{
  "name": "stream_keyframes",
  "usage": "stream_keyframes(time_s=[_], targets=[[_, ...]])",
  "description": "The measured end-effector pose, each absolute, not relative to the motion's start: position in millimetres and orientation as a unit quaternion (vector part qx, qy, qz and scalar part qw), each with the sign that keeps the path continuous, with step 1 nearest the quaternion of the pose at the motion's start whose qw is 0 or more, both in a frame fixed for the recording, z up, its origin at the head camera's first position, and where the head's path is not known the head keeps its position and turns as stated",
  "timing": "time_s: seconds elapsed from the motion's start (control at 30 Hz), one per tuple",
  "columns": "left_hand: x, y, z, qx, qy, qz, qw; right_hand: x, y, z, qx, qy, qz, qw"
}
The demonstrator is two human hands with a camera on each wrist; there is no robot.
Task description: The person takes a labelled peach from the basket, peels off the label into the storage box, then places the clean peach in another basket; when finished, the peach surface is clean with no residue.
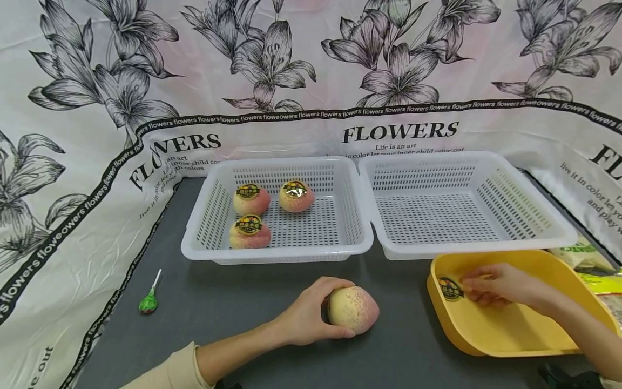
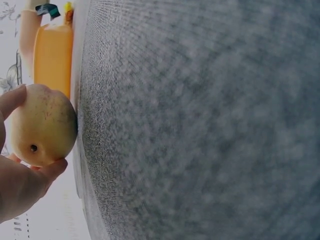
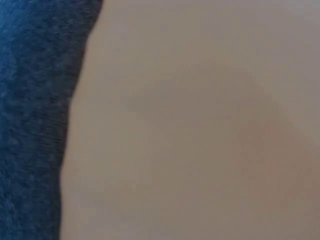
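Note:
My left hand [image 1: 311,313] grips a pink and yellow peach [image 1: 357,310] on the dark grey tabletop, fingers behind it and thumb in front. In the left wrist view, a small dark hole shows in the near side of this peach [image 2: 45,125]. My right hand [image 1: 502,286] is over the yellow basin [image 1: 529,340], fingertips pinching the edge of a round black-and-gold sticker [image 1: 451,289]. Bare skin fills most of the right wrist view, so the fingers are hidden there.
A white perforated basket [image 1: 277,256] holds three peaches with the same kind of sticker, one being this peach [image 1: 250,240]. Right of it stands a second white basket [image 1: 476,249]. A green-wrapped lollipop [image 1: 148,301] lies at left. Plastic packages [image 1: 585,254] sit beyond the basin.

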State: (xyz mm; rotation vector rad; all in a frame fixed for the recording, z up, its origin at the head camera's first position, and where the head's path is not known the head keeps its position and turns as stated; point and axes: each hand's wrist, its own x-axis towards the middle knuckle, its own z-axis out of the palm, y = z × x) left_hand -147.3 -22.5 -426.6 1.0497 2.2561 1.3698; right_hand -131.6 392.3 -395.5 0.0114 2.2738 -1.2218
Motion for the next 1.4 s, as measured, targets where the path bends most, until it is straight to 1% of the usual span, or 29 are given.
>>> stream_keyframes(time_s=[0.27,0.4,0.6,0.7,0.9,1.03,1.2,1.4], targets=[[-147.5,-22.6,-426.5,0.366,0.785,0.478,0.148,-135.2,396.6,-378.4,-0.034,0.802,-0.499,0.326],[-147.9,-22.6,-426.1,0.365,0.784,0.48,0.151,-137.2,389.6,-366.3,-0.064,0.775,-0.524,0.348],[-147.0,-22.5,-424.3,0.367,0.783,0.479,0.148,-138.7,357.3,-355.6,-0.145,0.672,-0.617,0.382],[-146.5,-22.6,-423.6,0.368,0.784,0.479,0.146,-138.9,332.7,-353.8,-0.16,0.639,-0.642,0.391],[-145.7,-21.8,-424.1,0.377,0.784,0.473,0.138,-136.6,281.4,-354.7,-0.121,0.674,-0.628,0.369],[-145.6,-21.6,-424.6,0.384,0.788,0.463,0.13,-136.5,257.3,-362.0,-0.099,0.698,-0.613,0.357],[-144.9,-22.0,-424.9,0.396,0.794,0.445,0.122,-137.4,235.5,-376.8,-0.087,0.703,-0.607,0.361],[-145.0,-23.2,-424.9,0.407,0.801,0.426,0.11,-136.9,216.1,-392.3,-0.104,0.684,-0.617,0.374]])
